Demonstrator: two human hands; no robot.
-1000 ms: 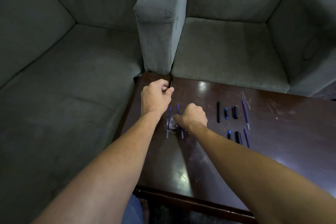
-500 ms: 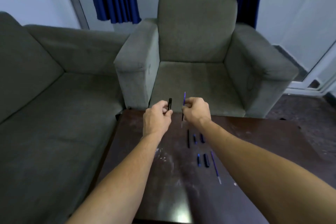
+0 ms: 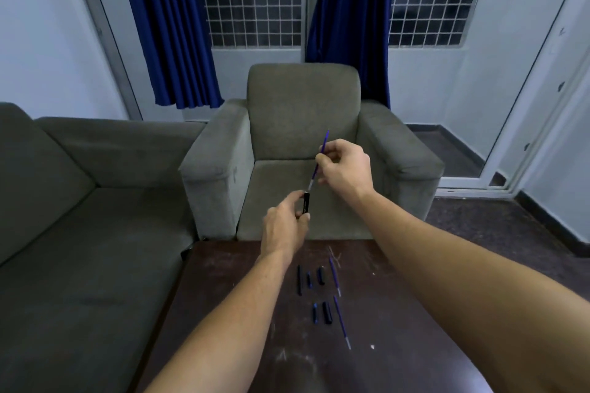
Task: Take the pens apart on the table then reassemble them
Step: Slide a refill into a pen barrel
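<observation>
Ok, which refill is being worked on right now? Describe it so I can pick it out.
Look above the dark wooden table, in front of the grey armchair. The right hand pinches a thin blue refill, tilted, silver tip down toward the black barrel piece in the left hand. The other two refills lie flat on the table.

dark scratched table point(image 3: 399, 329) has loose pen parts point(image 3: 321, 293) near its armchair point(image 3: 303, 153) end, maybe seven, hard to count
</observation>
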